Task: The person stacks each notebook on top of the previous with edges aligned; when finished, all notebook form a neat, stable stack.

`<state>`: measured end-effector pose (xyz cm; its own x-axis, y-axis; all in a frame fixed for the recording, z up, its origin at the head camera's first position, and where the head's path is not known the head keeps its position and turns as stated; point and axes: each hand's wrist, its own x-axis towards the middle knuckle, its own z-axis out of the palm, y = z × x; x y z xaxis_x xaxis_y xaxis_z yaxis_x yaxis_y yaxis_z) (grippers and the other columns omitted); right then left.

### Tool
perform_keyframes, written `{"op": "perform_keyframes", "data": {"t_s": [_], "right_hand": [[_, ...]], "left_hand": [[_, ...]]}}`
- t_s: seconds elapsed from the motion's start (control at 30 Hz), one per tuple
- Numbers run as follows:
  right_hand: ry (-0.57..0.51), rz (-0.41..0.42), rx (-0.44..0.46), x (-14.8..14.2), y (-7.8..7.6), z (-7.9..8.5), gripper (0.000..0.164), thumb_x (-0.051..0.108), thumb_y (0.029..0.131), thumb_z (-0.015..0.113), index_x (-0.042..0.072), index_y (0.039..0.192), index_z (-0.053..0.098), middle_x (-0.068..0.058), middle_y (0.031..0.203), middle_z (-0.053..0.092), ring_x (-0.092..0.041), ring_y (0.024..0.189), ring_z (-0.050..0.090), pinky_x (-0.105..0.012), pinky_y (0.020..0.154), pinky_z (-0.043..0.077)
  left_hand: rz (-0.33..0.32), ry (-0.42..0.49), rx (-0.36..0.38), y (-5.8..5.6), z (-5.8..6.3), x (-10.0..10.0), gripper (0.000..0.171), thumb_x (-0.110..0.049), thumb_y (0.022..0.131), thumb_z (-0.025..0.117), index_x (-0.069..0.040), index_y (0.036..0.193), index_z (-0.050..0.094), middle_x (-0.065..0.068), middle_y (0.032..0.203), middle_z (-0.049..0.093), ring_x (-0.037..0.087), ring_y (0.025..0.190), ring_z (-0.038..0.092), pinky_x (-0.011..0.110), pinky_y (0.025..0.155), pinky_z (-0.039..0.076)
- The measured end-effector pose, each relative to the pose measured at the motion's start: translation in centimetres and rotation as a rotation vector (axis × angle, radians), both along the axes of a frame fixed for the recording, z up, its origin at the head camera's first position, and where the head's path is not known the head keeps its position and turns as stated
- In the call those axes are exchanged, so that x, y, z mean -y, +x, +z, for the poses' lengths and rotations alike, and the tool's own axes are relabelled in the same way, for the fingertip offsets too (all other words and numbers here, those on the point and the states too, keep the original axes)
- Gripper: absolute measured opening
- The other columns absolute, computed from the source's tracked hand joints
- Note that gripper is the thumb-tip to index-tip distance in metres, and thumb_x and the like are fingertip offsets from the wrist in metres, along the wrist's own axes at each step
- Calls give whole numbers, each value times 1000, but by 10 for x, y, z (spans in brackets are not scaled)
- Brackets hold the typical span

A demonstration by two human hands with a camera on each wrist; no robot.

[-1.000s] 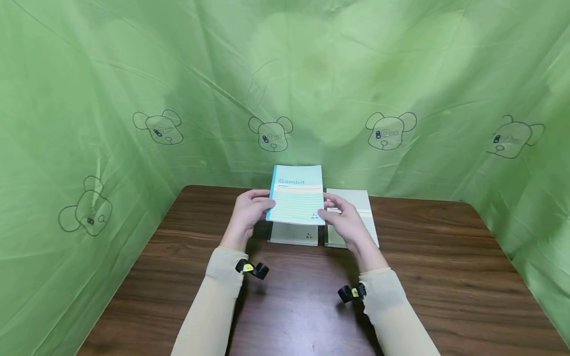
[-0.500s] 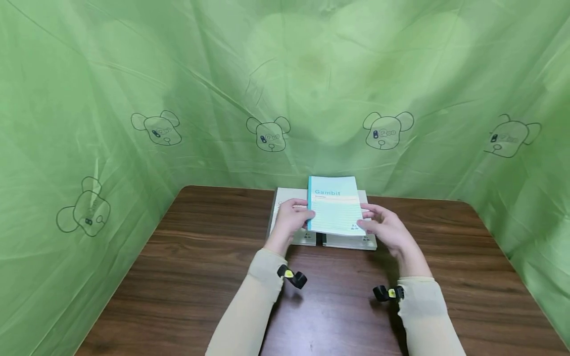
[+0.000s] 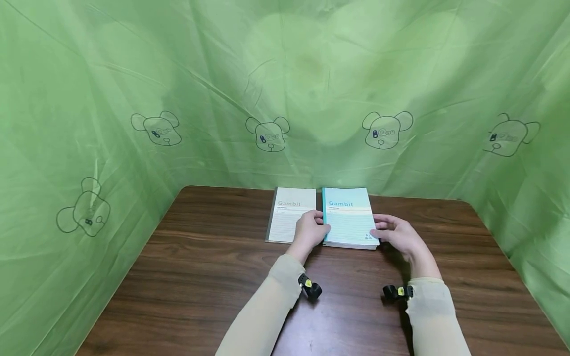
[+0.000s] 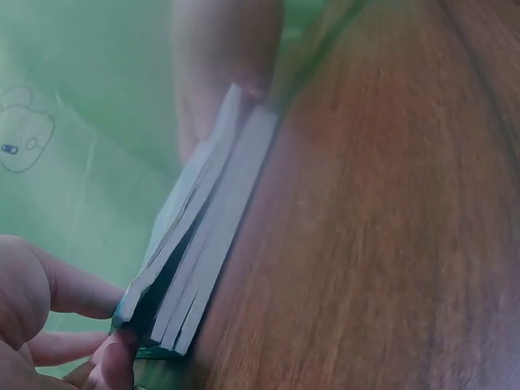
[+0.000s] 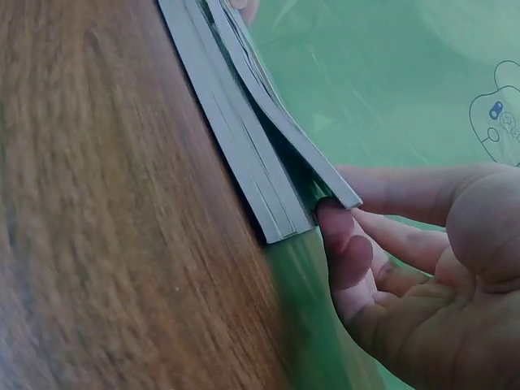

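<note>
A light-blue notebook [image 3: 347, 217] with "Gambit" on its cover lies on top of other notebooks [image 5: 236, 142], stacked at the back of the table. My left hand [image 3: 310, 230] pinches its left, spine-side edge, thumb over the cover and fingers beneath. At the lower right edge, my right hand [image 3: 404, 241] pinches the same notebook. Both wrist views show a wedge-shaped gap between the top notebook [image 4: 183, 215] and those under it, widest near the fingers. A grey-spined notebook [image 3: 288, 200], also marked "Gambit", lies just left of the stack, partly behind my left hand.
The dark wooden table [image 3: 200, 287] reaches back to a green curtain [image 3: 213, 74] printed with bear-head outlines, which also surrounds both sides. A black strap with a small device [image 3: 310, 287] sits on the left wrist, and a similar one [image 3: 398, 291] on the right.
Both hands have carried the light-blue notebook rightward from above the left grey one, then lowered it onto the right-hand stack. The left grey-spined notebook is now uncovered.
</note>
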<state>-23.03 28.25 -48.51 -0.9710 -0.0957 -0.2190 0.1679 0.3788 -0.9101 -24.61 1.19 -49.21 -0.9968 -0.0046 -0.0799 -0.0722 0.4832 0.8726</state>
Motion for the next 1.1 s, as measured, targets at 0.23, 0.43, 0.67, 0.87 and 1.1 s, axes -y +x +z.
{"op": "perform_keyframes", "data": {"t_s": [0.23, 0.43, 0.67, 0.87, 1.1], "right_hand": [[107, -38, -9, 3, -2, -7, 68, 14, 98, 83, -3, 157, 53, -29, 138, 65, -15, 100, 62, -27, 79, 55], [144, -34, -18, 5, -1, -8, 68, 13, 95, 84, -5, 154, 56, -32, 137, 66, -23, 106, 66, -25, 80, 55], [140, -31, -23, 8, 0, -6, 68, 11, 95, 84, -8, 153, 55, -34, 137, 65, -29, 111, 67, -23, 79, 55], [220, -50, -32, 12, -1, -6, 67, 13, 96, 83, -7, 153, 55, -32, 139, 65, -42, 128, 59, -33, 92, 51], [313, -120, -153, 43, 1, 11, 58, 19, 96, 82, -2, 147, 63, -26, 136, 69, -39, 119, 63, -45, 94, 51]], "left_hand": [[-41, -147, -78, -3, -7, -6, 42, -5, 94, 73, -1, 136, 74, 8, 110, 72, 22, 103, 66, 37, 91, 57], [-26, -196, -76, -4, -8, -10, 47, -4, 93, 72, 1, 140, 71, 9, 113, 69, 23, 105, 64, 38, 93, 55], [-20, -201, -81, -4, -10, -10, 44, -5, 94, 73, 2, 138, 72, 11, 119, 71, 27, 115, 67, 42, 103, 56], [-27, -208, -88, -6, -12, -9, 42, -6, 94, 74, 1, 135, 73, 11, 118, 73, 27, 115, 68, 41, 102, 56], [8, -158, -94, -10, -10, 13, 41, -11, 92, 77, -4, 133, 75, 8, 116, 77, 26, 112, 72, 40, 100, 58]]}}
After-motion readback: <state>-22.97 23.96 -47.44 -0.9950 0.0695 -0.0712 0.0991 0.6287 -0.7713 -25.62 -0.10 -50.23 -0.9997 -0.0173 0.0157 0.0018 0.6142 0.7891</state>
